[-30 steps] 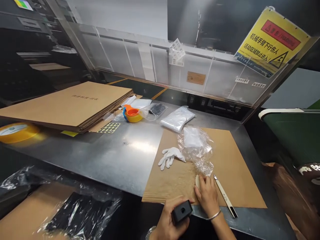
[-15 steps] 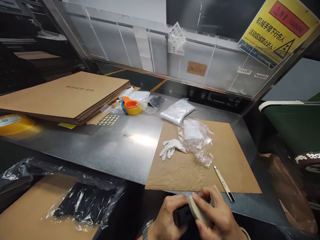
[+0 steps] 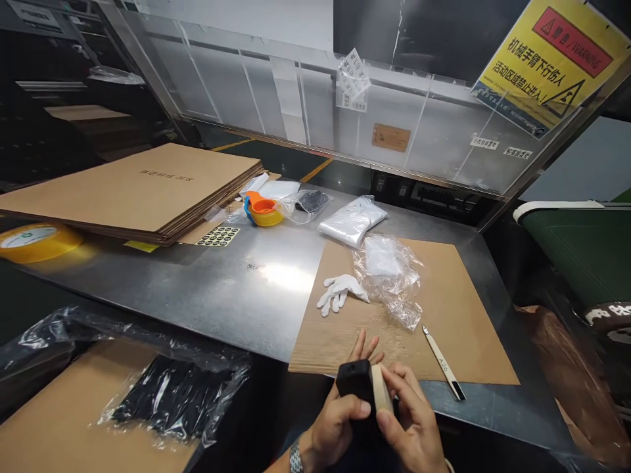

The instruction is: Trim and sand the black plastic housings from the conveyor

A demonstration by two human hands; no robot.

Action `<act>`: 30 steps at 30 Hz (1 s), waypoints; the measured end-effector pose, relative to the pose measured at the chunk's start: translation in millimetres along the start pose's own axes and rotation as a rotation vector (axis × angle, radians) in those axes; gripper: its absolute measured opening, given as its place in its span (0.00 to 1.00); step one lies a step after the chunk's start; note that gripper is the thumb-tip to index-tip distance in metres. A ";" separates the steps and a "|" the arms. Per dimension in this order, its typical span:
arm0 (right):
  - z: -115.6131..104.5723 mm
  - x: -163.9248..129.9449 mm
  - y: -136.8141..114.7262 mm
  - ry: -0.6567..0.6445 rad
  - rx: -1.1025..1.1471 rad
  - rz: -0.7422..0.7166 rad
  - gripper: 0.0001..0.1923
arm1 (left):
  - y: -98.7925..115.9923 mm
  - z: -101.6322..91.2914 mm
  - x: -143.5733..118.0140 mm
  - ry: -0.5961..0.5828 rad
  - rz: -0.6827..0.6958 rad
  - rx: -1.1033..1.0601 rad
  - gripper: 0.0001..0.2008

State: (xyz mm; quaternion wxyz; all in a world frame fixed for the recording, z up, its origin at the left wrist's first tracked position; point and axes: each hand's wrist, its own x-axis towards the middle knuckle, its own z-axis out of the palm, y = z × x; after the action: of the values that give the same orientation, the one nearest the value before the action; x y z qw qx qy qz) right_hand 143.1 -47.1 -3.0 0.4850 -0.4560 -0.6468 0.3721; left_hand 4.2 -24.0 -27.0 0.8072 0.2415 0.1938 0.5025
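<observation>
Low in the view, my left hand (image 3: pixel 336 420) grips a black box-shaped piece (image 3: pixel 353 377), its thumb across the near side and its fingers reaching out beyond it. My right hand (image 3: pixel 414 420) pinches a thick beige pad (image 3: pixel 380 391) between thumb and fingers. The pad stands on edge against the right side of the black piece. The lower part of the black piece is lost in shadow between my hands. Just right of them lies a slim craft knife marked A26 (image 3: pixel 444 362), partly on the cardboard sheet (image 3: pixel 458 302). A white glove (image 3: pixel 340 293) rests beyond my hands.
Crumpled clear plastic (image 3: pixel 404 305) and a white packet (image 3: pixel 353 220) lie behind the glove. Stacked cardboard (image 3: pixel 123 190), a yellow tape roll (image 3: pixel 42 242) and an orange-yellow tape dispenser (image 3: pixel 266 213) occupy the left. Bagged black items (image 3: pixel 172 397) sit lower left; a green conveyor (image 3: pixel 586 256) is at right.
My left hand's fingers have spread and extended, and the black piece has turned so more of its end shows. The beige pad is now more upright. The view has shifted slightly.
</observation>
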 end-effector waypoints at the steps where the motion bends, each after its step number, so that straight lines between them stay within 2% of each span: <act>1: 4.3 -5.3 6.3 0.029 0.010 0.017 0.21 | 0.8 0.7 2.4 0.017 0.001 -0.086 0.43; 3: 9.5 -17.5 19.3 0.054 0.021 0.039 0.21 | 4.1 1.1 6.4 0.020 -0.043 -0.250 0.40; 6: 4.5 -37.0 37.6 -0.039 0.014 0.038 0.22 | 10.9 -1.0 10.0 0.041 -0.148 -0.431 0.36; 8: -6.6 -45.7 44.6 -0.130 -0.018 0.028 0.22 | 15.2 -2.5 11.1 0.124 -0.212 -0.442 0.28; 10: -20.6 -46.7 43.3 -0.161 -0.082 0.022 0.22 | 18.8 -2.4 11.5 0.199 -0.261 -0.401 0.20; 13: -37.9 -34.4 27.1 -0.069 -0.198 -0.024 0.21 | 21.8 1.0 10.5 0.186 -0.320 -0.345 0.25; 15: -42.1 -22.5 13.9 -0.071 -0.218 -0.079 0.16 | 21.6 3.1 8.7 0.147 -0.367 -0.323 0.28; 17: -39.9 -13.8 5.4 -0.148 -0.174 -0.076 0.13 | 19.6 3.1 6.3 0.146 -0.395 -0.307 0.29; 21: -31.7 -12.8 4.0 -0.232 -0.088 0.011 0.21 | 14.1 -1.6 1.4 0.243 -0.387 -0.290 0.25; 26: -49.4 -18.7 2.0 -0.382 -0.226 -0.112 0.19 | 15.4 -0.2 0.3 0.241 -0.449 -0.342 0.25; 30: -67.0 -12.8 -2.3 -0.250 -0.323 -0.091 0.21 | 11.6 2.7 0.3 0.156 -0.506 -0.353 0.29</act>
State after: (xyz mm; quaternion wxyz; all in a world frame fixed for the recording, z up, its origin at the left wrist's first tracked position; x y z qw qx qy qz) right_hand 208.8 -57.3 12.3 0.3381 -0.4484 -0.7731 0.2950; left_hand -2.5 -19.9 -18.0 0.9188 0.0024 0.2188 0.3285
